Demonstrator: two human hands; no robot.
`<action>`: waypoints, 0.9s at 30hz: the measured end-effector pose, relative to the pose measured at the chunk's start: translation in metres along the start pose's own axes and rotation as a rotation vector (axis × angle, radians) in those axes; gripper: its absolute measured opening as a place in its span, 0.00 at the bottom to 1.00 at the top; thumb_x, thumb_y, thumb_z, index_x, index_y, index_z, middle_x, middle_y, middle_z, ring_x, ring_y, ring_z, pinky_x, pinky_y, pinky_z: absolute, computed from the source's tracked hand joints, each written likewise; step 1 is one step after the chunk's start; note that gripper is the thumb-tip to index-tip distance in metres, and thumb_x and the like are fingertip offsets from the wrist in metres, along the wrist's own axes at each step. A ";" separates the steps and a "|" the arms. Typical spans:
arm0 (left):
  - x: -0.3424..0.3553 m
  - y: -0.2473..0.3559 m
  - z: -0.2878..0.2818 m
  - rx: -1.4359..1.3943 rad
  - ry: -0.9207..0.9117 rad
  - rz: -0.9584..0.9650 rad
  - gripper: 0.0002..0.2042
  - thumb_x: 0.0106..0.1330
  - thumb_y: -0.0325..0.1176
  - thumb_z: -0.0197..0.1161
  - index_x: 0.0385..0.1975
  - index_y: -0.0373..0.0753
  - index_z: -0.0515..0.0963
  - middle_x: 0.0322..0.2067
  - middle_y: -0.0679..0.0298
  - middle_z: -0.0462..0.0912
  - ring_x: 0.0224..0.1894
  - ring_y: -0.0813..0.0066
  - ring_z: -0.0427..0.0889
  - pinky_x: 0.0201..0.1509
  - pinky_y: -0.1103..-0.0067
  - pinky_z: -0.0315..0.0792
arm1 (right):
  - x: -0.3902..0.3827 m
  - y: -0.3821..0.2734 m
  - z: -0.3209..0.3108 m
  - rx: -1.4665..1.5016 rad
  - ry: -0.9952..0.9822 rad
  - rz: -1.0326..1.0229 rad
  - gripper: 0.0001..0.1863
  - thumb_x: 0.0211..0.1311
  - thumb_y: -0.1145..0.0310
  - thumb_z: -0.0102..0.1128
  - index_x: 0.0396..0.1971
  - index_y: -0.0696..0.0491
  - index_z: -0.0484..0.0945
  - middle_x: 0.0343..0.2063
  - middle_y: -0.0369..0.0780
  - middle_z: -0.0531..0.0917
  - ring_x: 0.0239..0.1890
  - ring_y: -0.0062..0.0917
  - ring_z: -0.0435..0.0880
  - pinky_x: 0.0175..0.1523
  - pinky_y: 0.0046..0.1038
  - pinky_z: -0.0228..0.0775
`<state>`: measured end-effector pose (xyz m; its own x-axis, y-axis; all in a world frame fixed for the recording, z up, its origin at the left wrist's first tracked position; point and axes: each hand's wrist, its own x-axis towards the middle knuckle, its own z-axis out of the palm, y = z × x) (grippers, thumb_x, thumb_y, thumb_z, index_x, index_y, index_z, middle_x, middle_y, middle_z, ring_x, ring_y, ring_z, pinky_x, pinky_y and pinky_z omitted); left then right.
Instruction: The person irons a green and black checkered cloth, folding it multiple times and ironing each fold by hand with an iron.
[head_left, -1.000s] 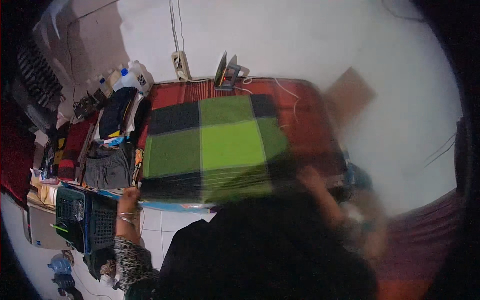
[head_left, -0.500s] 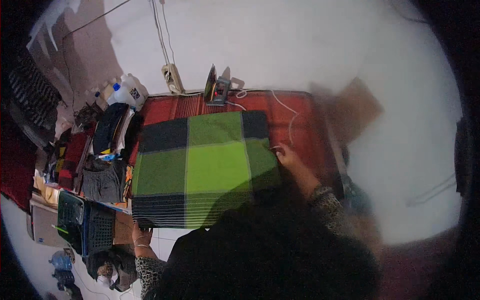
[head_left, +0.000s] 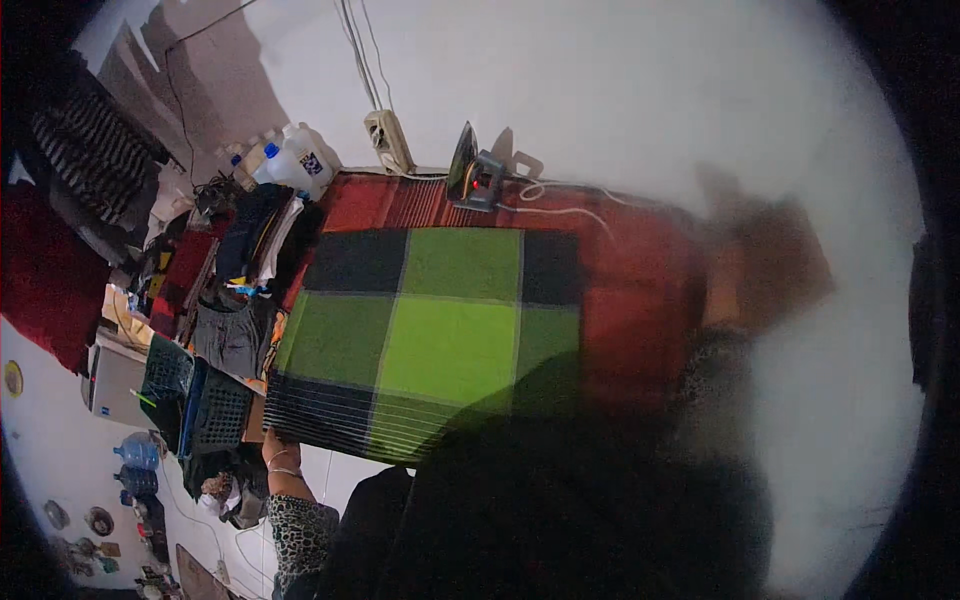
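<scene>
A green and black checked cloth lies flat on a red striped cloth that covers the work surface. At its near left corner, my left hand is closed on the edge, its fingertips partly hidden by the fabric. My right hand is off the cloth to the right, a blurred shape whose fingers I cannot make out. An iron with a small red light stands on end at the far side of the red cloth. Dark clothing covers the checked cloth's near right part.
A white cord runs from the iron. A power strip leans on the wall. To the left are folded clothes, plastic jugs and a dark green basket. A brown panel is at the right.
My right hand has left the checked cloth's right edge and moved right. The cloth's right side now lies straighter. My left hand stays at the near left corner. The view has shifted.
</scene>
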<state>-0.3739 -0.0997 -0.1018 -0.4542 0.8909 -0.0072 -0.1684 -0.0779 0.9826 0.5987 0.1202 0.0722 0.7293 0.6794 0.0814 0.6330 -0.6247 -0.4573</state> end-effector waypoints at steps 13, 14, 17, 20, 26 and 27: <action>-0.001 0.039 0.092 -0.354 0.334 -0.438 0.14 0.66 0.34 0.49 0.45 0.32 0.73 0.44 0.61 0.80 0.45 0.65 0.78 0.51 0.75 0.71 | -0.303 -0.012 0.047 -0.099 -0.819 -0.371 0.23 0.58 0.55 0.58 0.43 0.60 0.75 0.40 0.48 0.80 0.41 0.39 0.78 0.47 0.39 0.69; 0.000 0.032 0.057 -0.279 0.211 -0.402 0.14 0.67 0.35 0.48 0.44 0.32 0.74 0.44 0.62 0.80 0.44 0.66 0.78 0.50 0.75 0.71 | -0.318 -0.011 0.043 -0.053 -0.828 -0.461 0.24 0.57 0.56 0.58 0.44 0.61 0.74 0.41 0.48 0.79 0.41 0.39 0.78 0.47 0.38 0.69; 0.009 0.030 0.070 -0.064 0.026 -0.404 0.14 0.67 0.34 0.48 0.46 0.34 0.72 0.40 0.64 0.80 0.40 0.68 0.78 0.45 0.76 0.72 | -0.348 -0.011 0.017 -0.117 -0.895 -0.297 0.27 0.56 0.57 0.60 0.48 0.62 0.71 0.44 0.51 0.77 0.43 0.39 0.77 0.48 0.38 0.68; 0.023 0.048 0.070 -0.186 0.088 -0.618 0.23 0.58 0.30 0.59 0.54 0.38 0.64 0.33 0.59 0.79 0.35 0.60 0.79 0.37 0.71 0.73 | -0.384 0.000 0.012 -0.075 -0.802 -0.189 0.30 0.55 0.57 0.62 0.52 0.62 0.67 0.44 0.52 0.76 0.44 0.40 0.76 0.48 0.38 0.67; 0.054 0.012 0.016 0.806 -0.296 0.014 0.36 0.46 0.32 0.70 0.57 0.37 0.60 0.31 0.50 0.77 0.32 0.51 0.78 0.32 0.65 0.72 | -0.429 0.043 0.056 0.036 -0.577 -0.122 0.29 0.58 0.56 0.56 0.52 0.61 0.66 0.45 0.51 0.75 0.44 0.42 0.75 0.49 0.39 0.65; 0.049 0.039 0.055 0.924 -0.326 0.054 0.34 0.49 0.36 0.69 0.56 0.35 0.62 0.32 0.49 0.78 0.33 0.53 0.78 0.32 0.65 0.72 | -0.433 0.051 0.050 0.051 -0.570 -0.057 0.28 0.60 0.55 0.54 0.52 0.61 0.66 0.46 0.51 0.75 0.45 0.43 0.75 0.50 0.39 0.64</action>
<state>-0.3551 -0.0343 -0.0540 -0.1537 0.9872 -0.0430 0.6596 0.1350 0.7394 0.3028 -0.1869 -0.0304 0.4305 0.8203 -0.3767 0.6434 -0.5715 -0.5093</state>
